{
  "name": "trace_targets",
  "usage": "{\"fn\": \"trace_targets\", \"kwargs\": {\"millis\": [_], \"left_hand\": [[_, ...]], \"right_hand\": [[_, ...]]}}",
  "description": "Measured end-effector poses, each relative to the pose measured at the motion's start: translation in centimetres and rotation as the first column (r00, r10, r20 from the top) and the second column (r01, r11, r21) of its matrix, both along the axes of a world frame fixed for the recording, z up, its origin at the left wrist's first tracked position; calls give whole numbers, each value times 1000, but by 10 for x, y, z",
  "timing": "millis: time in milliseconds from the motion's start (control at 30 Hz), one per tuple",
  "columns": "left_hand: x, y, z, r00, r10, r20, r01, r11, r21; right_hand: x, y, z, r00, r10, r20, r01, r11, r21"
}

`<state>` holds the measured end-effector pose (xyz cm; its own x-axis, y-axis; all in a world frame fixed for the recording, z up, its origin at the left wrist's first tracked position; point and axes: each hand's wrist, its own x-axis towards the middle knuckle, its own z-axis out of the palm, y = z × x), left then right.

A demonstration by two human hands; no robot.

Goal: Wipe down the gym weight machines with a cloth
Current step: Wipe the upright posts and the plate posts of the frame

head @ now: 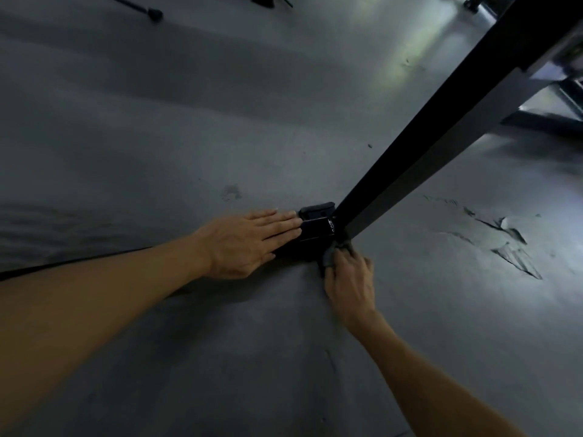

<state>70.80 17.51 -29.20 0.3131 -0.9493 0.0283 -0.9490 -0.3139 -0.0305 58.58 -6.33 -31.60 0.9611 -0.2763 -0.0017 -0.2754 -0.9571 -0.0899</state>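
A black square steel post (pixel 419 140) of a weight machine slants up to the top right and ends in a black foot (pixel 317 223) on the grey floor. My left hand (pixel 249 241) lies flat with straight fingers, the fingertips touching the foot's left side. My right hand (pixel 348 283) grips a small dark grey cloth (pixel 331 255) and presses it against the base of the post, just below the foot. Most of the cloth is hidden inside my fingers.
The grey rubber floor (pixel 220 121) has scuffs and tears at the right (pixel 511 244). More machine frame parts (pixel 549 118) stand at the top right. A dark bar with a round end (pixel 151 12) lies at the top left. A thin black cable (pixel 79 263) runs under my left forearm.
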Motion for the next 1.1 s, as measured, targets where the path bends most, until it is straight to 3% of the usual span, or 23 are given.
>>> {"fn": "trace_targets", "kwargs": {"millis": [100, 233, 367, 467, 500, 533, 600, 667, 733, 800, 967, 1100], "left_hand": [[2, 1, -4, 1000, 14, 17, -14, 1000, -4], [1, 0, -7, 999, 23, 26, -23, 1000, 1], [-2, -2, -6, 999, 38, -6, -38, 999, 34], [-3, -1, -5, 998, 51, -21, -50, 998, 36], [-2, 0, -4, 998, 50, -27, -50, 999, 4], [0, 0, -4, 998, 52, -29, -52, 998, -26], [0, 2, -1, 998, 64, -19, -65, 996, -63], [-3, 2, 2, 997, 70, -45, -73, 996, -58], [-6, 2, 5, 991, 96, -97, -96, 995, 2], [-4, 1, 6, 988, 96, -118, -98, 995, -6], [-6, 2, 6, 987, 92, -135, -95, 995, -10], [-6, 3, 7, 988, 85, -131, -87, 996, -12]], "right_hand": [[-10, 3, -3, 984, 175, -26, -175, 984, 24], [5, -8, 14, 977, -207, 45, 198, 968, 156], [-3, 30, 25, 966, -258, -3, 240, 896, 375], [-17, 38, 50, 888, -428, 168, 310, 827, 469], [-18, 41, 63, 846, -423, 326, 279, 871, 405], [-15, 45, 74, 799, -312, 514, 201, 944, 261], [0, 53, 78, 746, 30, 665, 61, 992, -114], [19, 56, 68, 852, 218, 475, -47, 937, -346], [27, 56, 52, 980, 183, 82, -131, 893, -431], [30, 54, 45, 984, 127, -122, -169, 875, -454], [31, 59, 55, 994, 27, -105, -47, 980, -196], [-9, 45, 49, 984, 120, -128, -131, 989, -76]]}}
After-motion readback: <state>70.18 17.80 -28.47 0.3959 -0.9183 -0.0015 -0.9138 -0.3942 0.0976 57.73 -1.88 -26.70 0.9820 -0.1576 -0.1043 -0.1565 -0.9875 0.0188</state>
